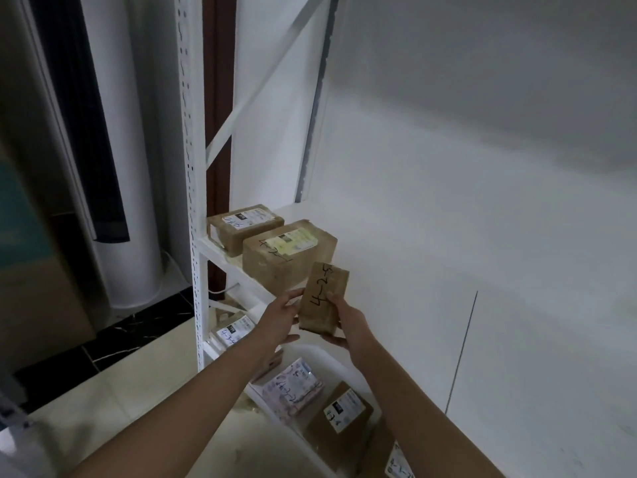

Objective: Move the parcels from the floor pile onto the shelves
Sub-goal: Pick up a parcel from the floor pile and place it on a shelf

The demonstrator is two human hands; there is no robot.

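Both hands, left hand and right hand, grip the small box; it should slide flat onto the shelf, beside the large box near the front edge.

two bare forearms, no sleeves, left hand and right hand ungloved

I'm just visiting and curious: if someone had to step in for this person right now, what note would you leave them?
Left hand and right hand: both grip the small brown parcel marked 4-2-5, held up at the shelf's front edge.
Done: two brown boxes sit on the upper shelf; more labelled parcels lie on lower shelves.
Left: set this parcel on the shelf. The floor pile is out of view, so check what remains.
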